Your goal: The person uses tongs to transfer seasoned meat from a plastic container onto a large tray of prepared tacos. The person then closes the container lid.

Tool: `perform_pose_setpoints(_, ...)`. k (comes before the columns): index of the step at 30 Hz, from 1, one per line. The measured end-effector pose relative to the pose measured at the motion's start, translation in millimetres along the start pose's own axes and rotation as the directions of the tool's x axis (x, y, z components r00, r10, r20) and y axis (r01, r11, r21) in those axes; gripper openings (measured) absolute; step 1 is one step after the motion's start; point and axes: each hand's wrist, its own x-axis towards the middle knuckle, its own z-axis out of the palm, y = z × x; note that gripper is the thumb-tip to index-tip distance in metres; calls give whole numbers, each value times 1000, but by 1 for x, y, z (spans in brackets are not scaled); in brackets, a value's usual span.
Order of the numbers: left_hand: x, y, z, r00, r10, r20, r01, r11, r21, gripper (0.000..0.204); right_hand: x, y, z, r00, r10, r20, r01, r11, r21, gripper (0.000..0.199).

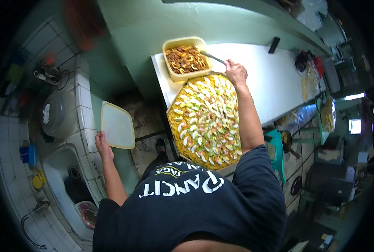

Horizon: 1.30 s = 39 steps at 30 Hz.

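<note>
My right hand (236, 73) is closed on the handles of a pair of tongs (214, 57), whose tips reach over the rim of a yellowish plastic tub (187, 77). Brown strips mixed with pale rings, perhaps squid, fill the tub (185, 59). Right below it lies a large many-sided tray of yellow noodles (208, 119), topped with egg slices, shrimp and green bits; my right forearm covers part of its right side. Off to the left, my left hand (104, 145) grips the edge of a translucent plastic lid (117, 126) with a yellow rim, held over the gap beside the tiled counter.
The tub and tray rest on a white table (262, 71) against a green wall. A dark object (274, 45) stands at its back edge. Left is a tiled counter with a sink (69, 176) and a clear round container (58, 113). A teal plastic stool (278, 147) stands right.
</note>
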Motion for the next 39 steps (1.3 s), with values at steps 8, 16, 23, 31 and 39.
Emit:
perform_pose_setpoints(8, -2, 8, 18, 999, 37, 25, -38, 997, 70, 22, -161, 142, -68, 911, 46, -411, 31, 983, 179, 16)
perform_pose_setpoints(16, -19, 23, 46, 998, 54, 34, -55, 998, 20, 27, -288, 180, -39, 939, 156, -306, -91, 972, 216, 14)
perform_pose_setpoints(23, -42, 20, 51, 995, 86, 57, -87, 996, 15, 27, -276, 160, -3, 930, 146, -338, -49, 959, 279, 15)
perform_pose_setpoints(31, -55, 14, 28, 994, 92, 56, -91, 996, -13, 25, -242, 130, 24, 974, 14, -228, 33, 979, 199, 19)
perform_pose_setpoints(39, -53, 10, 18, 998, 64, 15, -64, 997, -38, 26, -253, 151, -17, 968, 110, -225, -56, 971, 233, 20)
